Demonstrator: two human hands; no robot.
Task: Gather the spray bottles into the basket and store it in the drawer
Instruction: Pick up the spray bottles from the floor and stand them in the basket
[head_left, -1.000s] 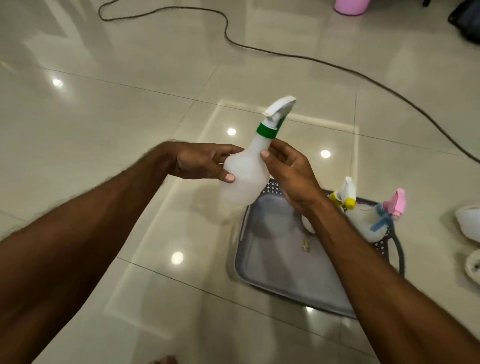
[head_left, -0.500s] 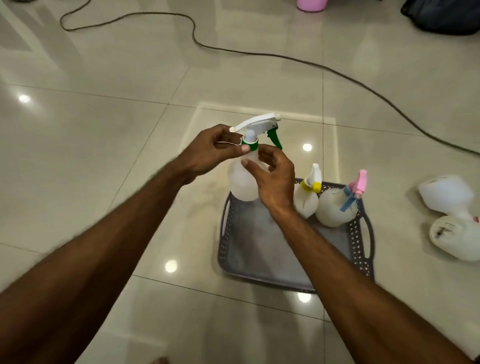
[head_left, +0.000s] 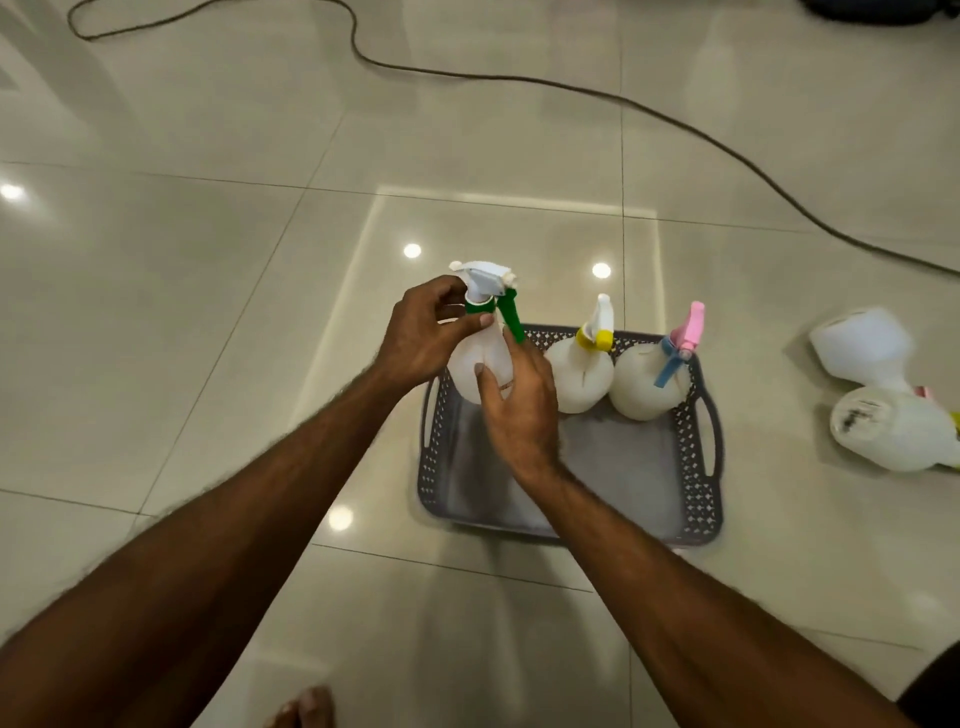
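So both hands are busy with the translucent white plastic spray bottle with the green collar and trigger (head_left: 480, 358). The left hand (head_left: 423, 338) is pinching the green collar, thumb and fingertips curled round the neck just under the white nozzle head. The right hand (head_left: 519, 405) is cupping the round body lower down, fingers loosely wrapped on it; the thumb is showing on the near face, the rest are hiding behind it.

Just below and behind those fingers is sitting the grey perforated plastic basket with side handles (head_left: 696, 467). Two more are already standing upright at its far wall, just right of the right-hand fingers: the white bottle with the yellow collar (head_left: 579, 379) and the white bottle with the pink and blue trigger (head_left: 647, 387), touching or nearly so.

Looks to me like the gathering step is about halfway along, with this bottle hovering over the far left corner. Next move is probably lowering it straight down beside the yellow one without knocking it. Two more white bottles lying on their sides on the tile (head_left: 883, 395), well right of the fingers, are waiting. No drawer showing.
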